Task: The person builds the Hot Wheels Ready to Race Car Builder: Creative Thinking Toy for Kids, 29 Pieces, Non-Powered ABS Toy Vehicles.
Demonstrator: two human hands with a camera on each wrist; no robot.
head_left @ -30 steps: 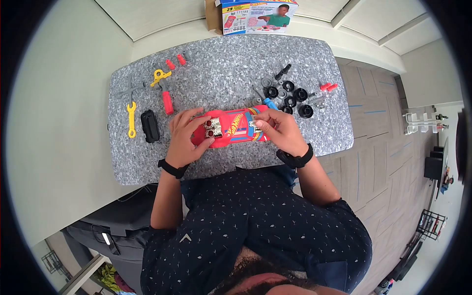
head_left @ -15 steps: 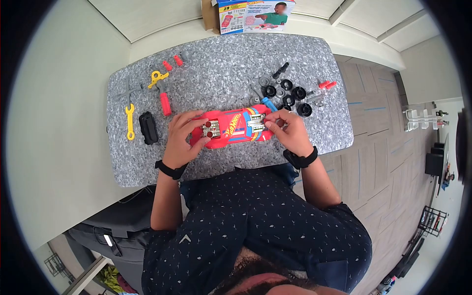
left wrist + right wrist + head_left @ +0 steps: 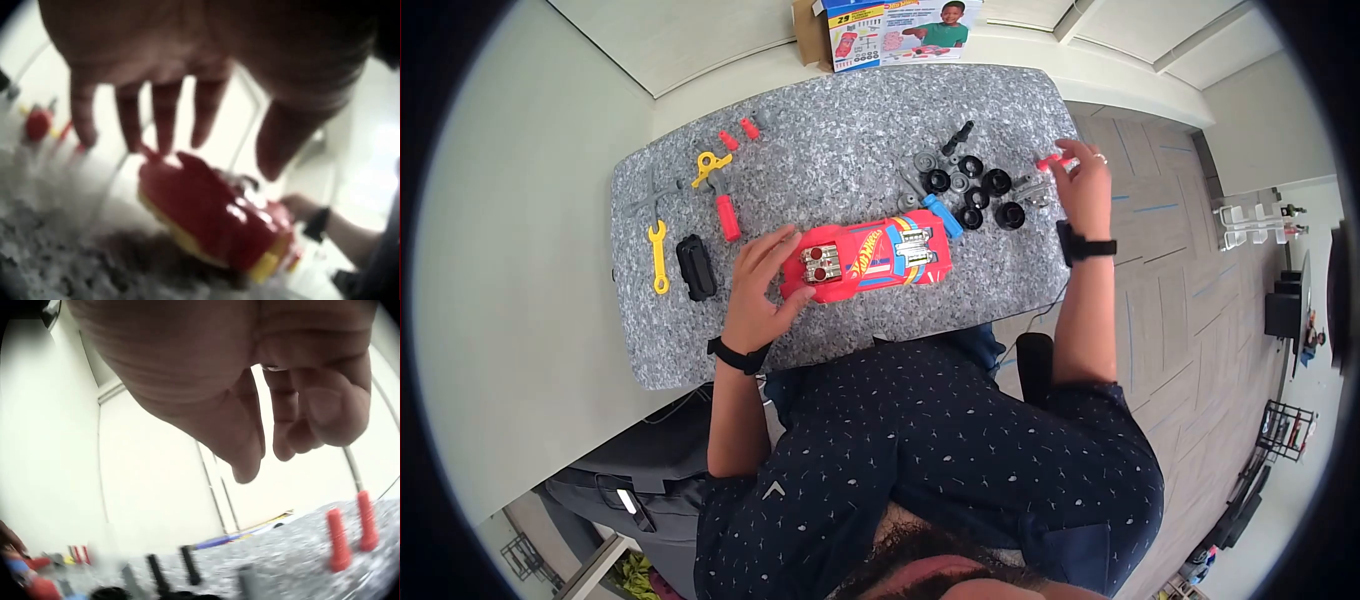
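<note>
A red toy car (image 3: 870,258) with chrome engine parts lies on the speckled table. My left hand (image 3: 755,290) is at the car's left end, thumb on the near side and fingers on the far side. In the left wrist view those fingers stretch straight over the car (image 3: 206,206). At the table's right edge my right hand (image 3: 1086,195) reaches over the red plastic screws (image 3: 1048,162). The right wrist view puts its loosely bent fingers above two upright red screws (image 3: 338,540), with nothing between thumb and fingers.
Black wheels (image 3: 996,181), grey parts and a blue-handled screwdriver (image 3: 942,216) lie right of the car. On the left are a yellow wrench (image 3: 659,257), a black part (image 3: 695,268) and a red-handled tool (image 3: 727,217). A toy box (image 3: 900,35) stands behind the table.
My right hand has left the chrome part on the car's right end and moved right to the red screws. The left hand has stayed at the car's left end.
</note>
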